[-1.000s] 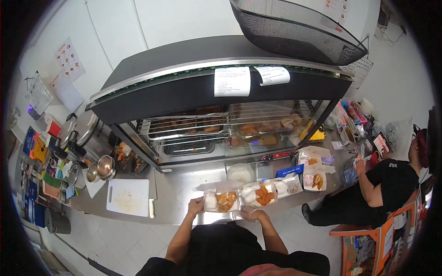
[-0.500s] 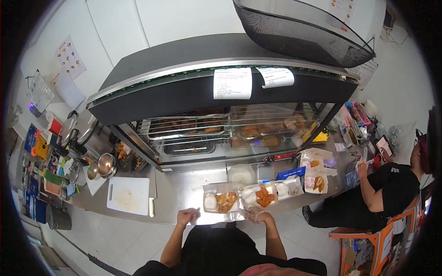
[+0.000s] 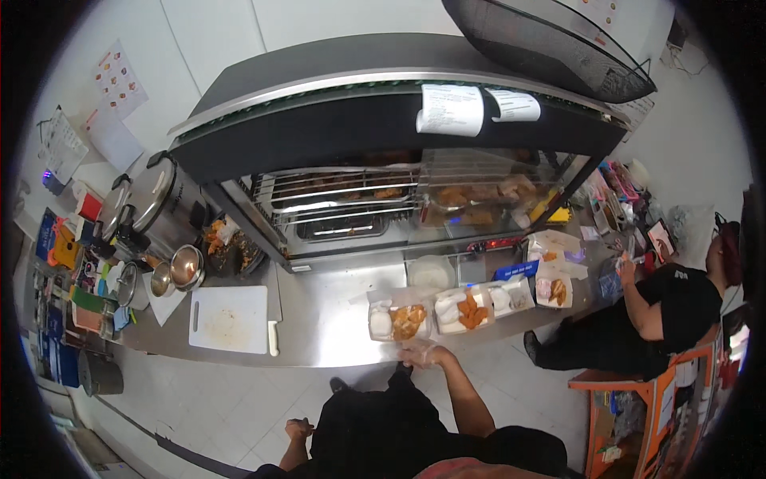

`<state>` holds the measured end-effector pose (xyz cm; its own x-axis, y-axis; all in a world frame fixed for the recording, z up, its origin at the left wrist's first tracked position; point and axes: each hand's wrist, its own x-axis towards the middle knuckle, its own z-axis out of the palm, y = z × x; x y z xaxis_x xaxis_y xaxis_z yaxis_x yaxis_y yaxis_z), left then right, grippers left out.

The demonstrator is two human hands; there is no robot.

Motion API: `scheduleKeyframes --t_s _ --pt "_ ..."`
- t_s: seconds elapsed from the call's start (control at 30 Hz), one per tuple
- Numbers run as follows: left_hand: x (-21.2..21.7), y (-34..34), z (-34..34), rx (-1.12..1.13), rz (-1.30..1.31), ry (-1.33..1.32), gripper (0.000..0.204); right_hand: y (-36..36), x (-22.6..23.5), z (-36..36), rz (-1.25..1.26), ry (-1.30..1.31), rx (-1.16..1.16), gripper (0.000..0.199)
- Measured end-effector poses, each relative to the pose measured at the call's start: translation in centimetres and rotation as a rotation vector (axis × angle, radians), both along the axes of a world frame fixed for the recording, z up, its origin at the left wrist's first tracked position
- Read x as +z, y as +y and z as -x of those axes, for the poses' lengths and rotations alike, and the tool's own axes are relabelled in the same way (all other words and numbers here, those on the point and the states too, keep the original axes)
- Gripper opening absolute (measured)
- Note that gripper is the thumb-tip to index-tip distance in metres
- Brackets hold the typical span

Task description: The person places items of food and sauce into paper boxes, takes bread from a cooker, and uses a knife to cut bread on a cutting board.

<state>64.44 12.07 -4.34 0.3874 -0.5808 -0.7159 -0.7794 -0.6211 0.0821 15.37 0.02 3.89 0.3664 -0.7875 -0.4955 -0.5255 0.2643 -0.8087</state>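
Note:
My right hand [image 3: 423, 354], in a thin clear glove, rests at the front edge of the steel counter [image 3: 319, 303], just below an open white food box [image 3: 399, 322] with fried pieces and rice. A second box [image 3: 467, 310] and a third box [image 3: 511, 297] sit in a row to its right. My left hand [image 3: 299, 429] hangs low beside my body over the floor, its fingers curled and holding nothing.
A glass warming cabinet [image 3: 383, 199] with fried food on racks stands behind the counter. A white cutting board [image 3: 230, 319], a knife [image 3: 274, 338], metal bowls [image 3: 185, 266] and a rice cooker [image 3: 152, 195] lie left. A person in black [image 3: 670, 299] works at the right.
My left hand has left the food box and dropped down to my side. My right hand has stayed at the counter edge by the box.

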Motion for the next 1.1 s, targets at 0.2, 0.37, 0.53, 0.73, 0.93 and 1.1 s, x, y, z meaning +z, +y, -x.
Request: scheduleKeyframes --t_s 0.2,0.37,0.53,0.73,0.93,1.1 --pt "-11.9 3.5 -13.3 -0.330 0.235 0.158 0.030 -4.3 0.9 -17.8 -0.248 -0.121 -0.062 0.036" --pt "-8.7 6.0 -17.8 0.244 0.549 0.370 0.044 -5.3 1.1 -33.4 -0.310 -0.147 -0.113 0.035" --pt "-6.2 12.2 -26.5 0.655 0.360 0.440 0.054 -5.5 1.8 -49.0 -0.451 -0.214 -0.075 0.029" --pt "-7.4 18.7 -33.0 0.479 0.145 0.598 0.057 -5.9 0.5 -61.6 -0.485 -0.256 0.031 0.027" --pt "-8.0 21.6 -42.2 0.662 0.179 0.745 0.048 -11.9 -1.5 -77.7 -0.450 -0.080 0.231 0.034" --pt "-9.2 20.0 -56.9 0.596 0.332 0.818 0.043 -20.2 -4.7 -94.3 -0.439 -0.112 0.293 0.034"
